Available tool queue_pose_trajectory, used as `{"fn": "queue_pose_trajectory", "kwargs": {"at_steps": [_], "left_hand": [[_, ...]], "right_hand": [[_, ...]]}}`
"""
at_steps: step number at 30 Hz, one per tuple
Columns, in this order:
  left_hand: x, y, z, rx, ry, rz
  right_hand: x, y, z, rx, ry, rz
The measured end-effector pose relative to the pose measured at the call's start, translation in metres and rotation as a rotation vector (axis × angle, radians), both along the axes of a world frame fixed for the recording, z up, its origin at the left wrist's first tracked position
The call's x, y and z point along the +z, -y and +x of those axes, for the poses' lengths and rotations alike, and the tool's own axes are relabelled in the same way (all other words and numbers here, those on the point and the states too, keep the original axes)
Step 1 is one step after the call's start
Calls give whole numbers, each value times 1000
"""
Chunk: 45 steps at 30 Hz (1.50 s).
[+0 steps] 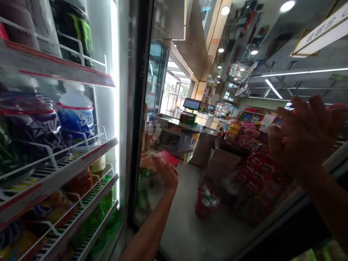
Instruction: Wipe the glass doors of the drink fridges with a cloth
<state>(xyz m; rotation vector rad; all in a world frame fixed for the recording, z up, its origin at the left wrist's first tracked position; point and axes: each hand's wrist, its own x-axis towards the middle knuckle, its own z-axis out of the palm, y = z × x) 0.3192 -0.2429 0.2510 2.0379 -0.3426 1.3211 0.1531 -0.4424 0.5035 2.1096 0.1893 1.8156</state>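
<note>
My left hand (166, 174) is raised in front of the glass door (187, 203) of a drinks fridge, fingers stretched toward the door's dark frame. A flat red patch (167, 157) shows just beyond its fingers; I cannot tell whether it is touched or lies behind the glass. At the right, my right hand (304, 134) is held up before the same door, dark and blurred, its fingers apart and a little bent. Nothing is plainly held in it. Whether either palm touches the glass cannot be made out.
Fridge shelves (100, 146) at the left hold bottles, among them a blue-labelled bottle (78, 116) and a black can (73, 32). Through the glass are a checkout counter (174, 121) with a screen (191, 104), a red bin (205, 206) and red packaged goods (261, 170).
</note>
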Motion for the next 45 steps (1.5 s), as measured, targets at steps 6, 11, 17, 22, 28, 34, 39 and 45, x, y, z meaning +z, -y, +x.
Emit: {"fn": "queue_pose_trajectory", "kwargs": {"at_steps": [6,11,17,22,28,34,39,45], "left_hand": [[47,63,-52,-264,378,326],[-2,60,-76,-465,823,816],[105,48,-37,-290,605,244],[86,70,-54,-398,747,664],[42,66,-50,-500,930,1003],[113,86,-50,-346,743,466],[-9,100,-79,-606,927,1169],[8,81,-55,-585,826,1087]], "right_hand": [[2,11,8,-31,96,-94],[0,14,4,-56,76,-84],[-14,17,1,-63,47,-41],[-17,19,1,-124,37,-10],[-19,19,7,-231,-19,14],[-23,17,9,-269,-70,43],[-22,18,8,-231,-107,66],[-21,20,11,-183,-120,98]]}}
